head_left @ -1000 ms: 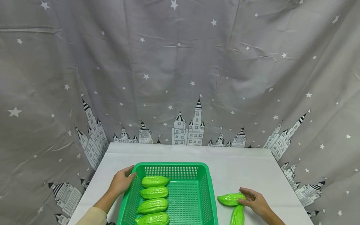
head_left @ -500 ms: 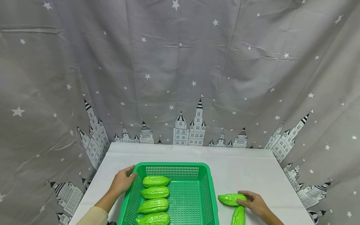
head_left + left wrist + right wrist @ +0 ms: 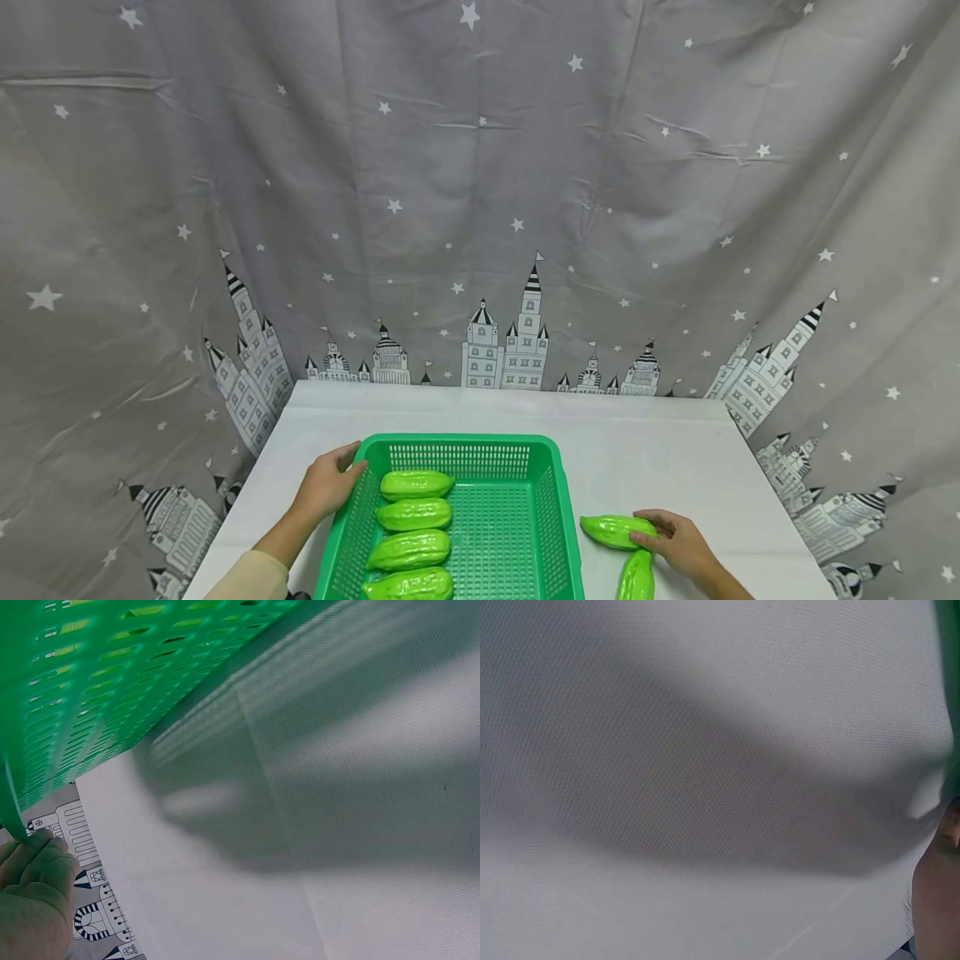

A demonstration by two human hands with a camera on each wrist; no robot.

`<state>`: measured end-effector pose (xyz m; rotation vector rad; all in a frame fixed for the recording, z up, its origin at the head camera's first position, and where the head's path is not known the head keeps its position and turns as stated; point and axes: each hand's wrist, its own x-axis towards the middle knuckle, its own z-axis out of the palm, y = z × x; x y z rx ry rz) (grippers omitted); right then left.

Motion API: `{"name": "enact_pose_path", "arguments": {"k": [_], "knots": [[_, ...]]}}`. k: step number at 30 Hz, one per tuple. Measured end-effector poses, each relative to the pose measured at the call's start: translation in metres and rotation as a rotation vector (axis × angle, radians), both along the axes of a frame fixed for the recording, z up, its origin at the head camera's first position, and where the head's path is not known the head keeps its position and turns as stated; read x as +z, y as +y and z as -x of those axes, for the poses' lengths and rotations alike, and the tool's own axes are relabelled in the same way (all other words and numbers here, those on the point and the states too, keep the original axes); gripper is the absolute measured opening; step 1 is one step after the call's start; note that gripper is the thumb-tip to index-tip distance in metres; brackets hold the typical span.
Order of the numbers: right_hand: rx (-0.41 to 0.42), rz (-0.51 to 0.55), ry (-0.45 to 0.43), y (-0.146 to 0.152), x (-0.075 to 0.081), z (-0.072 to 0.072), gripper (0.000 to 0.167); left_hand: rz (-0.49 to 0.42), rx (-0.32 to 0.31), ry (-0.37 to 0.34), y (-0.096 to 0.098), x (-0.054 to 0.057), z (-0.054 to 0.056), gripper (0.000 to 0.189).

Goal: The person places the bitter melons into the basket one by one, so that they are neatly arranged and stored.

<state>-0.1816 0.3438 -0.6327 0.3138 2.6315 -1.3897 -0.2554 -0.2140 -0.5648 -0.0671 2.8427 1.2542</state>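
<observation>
In the head view, my left hand (image 3: 327,483) grips the upper left rim of a green plastic basket (image 3: 562,508). The left wrist view shows the fingers curled at the rim, beside the slotted basket wall (image 3: 82,705). Several bright green, ridged bitter melons lie in a column along the basket's left half, among them a far one (image 3: 416,484). Right of the basket, my right hand (image 3: 678,542) pinches the right end of a bitter melon (image 3: 611,531) lying crosswise on the table. Another bitter melon (image 3: 636,577) points toward the near edge, its tip close under the thumb.
A white cloth covers the table (image 3: 660,450). Behind it hangs a grey curtain (image 3: 480,208) printed with stars and castles. The basket's high right wall stands between the right hand and the basket's inside.
My right hand has shifted slightly left, its fingers drawn closer round the crosswise bitter melon. The left hand keeps its place on the basket rim. The head view has moved a little.
</observation>
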Motion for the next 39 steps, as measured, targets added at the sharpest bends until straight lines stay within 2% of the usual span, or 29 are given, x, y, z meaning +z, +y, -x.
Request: {"name": "enact_pose_path", "arguments": {"k": [4,12,23,33,39], "knots": [[-0.018,-0.023,-0.01,-0.001,0.005,0.001,0.06,-0.003,-0.001,-0.001,0.001,0.0,0.0,0.054],[0.002,-0.046,0.011,0.0,0.028,0.011,0.064,0.001,-0.001,-0.003,-0.001,0.001,0.002,0.055],[0.042,-0.053,0.072,0.003,0.066,0.028,0.067,-0.002,0.0,-0.001,-0.001,-0.001,0.002,0.054],[0.053,-0.073,0.152,0.011,0.109,0.045,0.069,-0.007,-0.004,-0.01,-0.001,-0.001,0.001,0.054],[0.049,-0.06,0.153,0.01,0.115,0.048,0.069,-0.01,-0.006,-0.006,-0.002,-0.003,0.001,0.055]]}}
